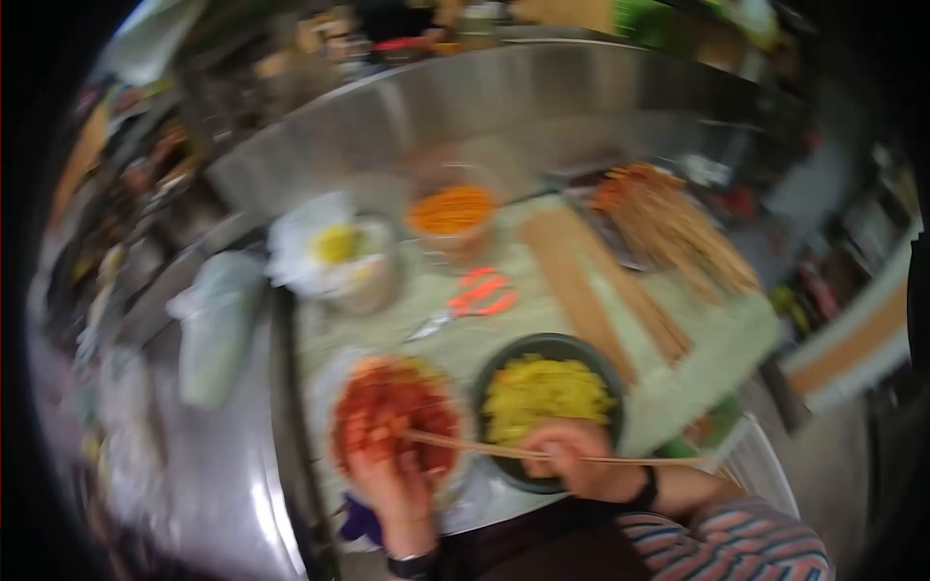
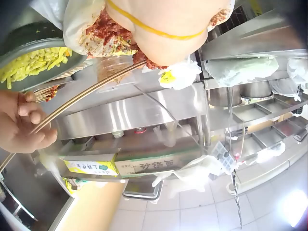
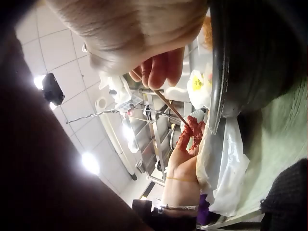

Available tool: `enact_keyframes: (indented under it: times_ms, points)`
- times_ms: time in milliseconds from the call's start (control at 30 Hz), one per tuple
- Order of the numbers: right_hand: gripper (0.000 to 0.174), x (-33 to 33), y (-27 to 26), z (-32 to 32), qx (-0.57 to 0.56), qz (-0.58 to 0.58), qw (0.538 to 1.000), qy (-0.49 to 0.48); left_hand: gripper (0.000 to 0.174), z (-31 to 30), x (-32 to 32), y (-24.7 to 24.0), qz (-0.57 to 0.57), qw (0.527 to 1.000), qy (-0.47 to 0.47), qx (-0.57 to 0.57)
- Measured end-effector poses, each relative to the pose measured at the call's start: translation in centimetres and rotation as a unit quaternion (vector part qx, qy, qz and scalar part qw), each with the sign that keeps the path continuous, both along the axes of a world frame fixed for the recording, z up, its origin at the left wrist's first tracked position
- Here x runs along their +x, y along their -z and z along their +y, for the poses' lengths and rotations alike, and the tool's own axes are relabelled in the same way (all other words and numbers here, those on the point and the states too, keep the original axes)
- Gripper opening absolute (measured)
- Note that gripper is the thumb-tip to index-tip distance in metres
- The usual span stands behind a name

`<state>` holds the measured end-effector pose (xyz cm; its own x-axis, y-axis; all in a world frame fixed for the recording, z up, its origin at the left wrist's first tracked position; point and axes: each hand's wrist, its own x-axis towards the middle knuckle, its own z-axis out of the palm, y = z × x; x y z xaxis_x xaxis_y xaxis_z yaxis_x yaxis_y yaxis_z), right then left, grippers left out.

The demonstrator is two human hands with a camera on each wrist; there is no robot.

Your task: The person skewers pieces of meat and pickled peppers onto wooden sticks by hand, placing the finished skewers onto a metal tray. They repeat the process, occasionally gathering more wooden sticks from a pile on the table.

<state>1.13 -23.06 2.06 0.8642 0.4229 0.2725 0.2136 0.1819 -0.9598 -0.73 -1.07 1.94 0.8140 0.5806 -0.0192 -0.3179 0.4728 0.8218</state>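
My right hand (image 1: pixel 573 457) grips thin wooden skewers (image 1: pixel 489 448) over a dark bowl (image 1: pixel 620 373) of yellow-green cut pieces (image 1: pixel 542 392). The skewers run leftward, their tips reaching my left hand (image 1: pixel 392 492). That hand is above a bowl lined with clear plastic, filled with red, sauce-coated meat (image 1: pixel 395 392). In the right wrist view, its fingers are smeared red and pinch a red meat piece (image 3: pixel 195 127) at the skewer tip. The left wrist view shows the right fingers (image 2: pixel 36 115) curled around the skewers; the left fingertips are hidden there.
Orange-handled scissors (image 1: pixel 484 293) lie behind the bowls. Farther back are a tub of orange pieces (image 1: pixel 452 211) and a container with a white bag (image 1: pixel 308 242). Flat wooden strips (image 1: pixel 576 286) lie at right, beside a tray of loaded skewers (image 1: pixel 668 223). A metal counter (image 1: pixel 232 455) adjoins on the left.
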Motion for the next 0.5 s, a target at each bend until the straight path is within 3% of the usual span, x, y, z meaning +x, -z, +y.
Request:
enact_keyframes:
  times_ms: [33,100,500]
  points:
    - [0.02,0.2,-1.2,-0.6,-0.037,-0.055,0.998,0.006,0.041,-0.4,0.0,-0.3,0.021,1.0,-0.004,-0.013]
    - [0.021,0.3,-2.2,-0.8,-0.019,-0.029,0.999,-0.027,0.041,0.9,-0.4,2.5,-0.021,1.0,0.018,-0.006]
    - [0.023,-0.3,-1.4,-0.4,-0.006,-0.002,1.0,-0.002,0.045,0.3,-0.3,1.2,-0.017,0.997,-0.005,-0.078]
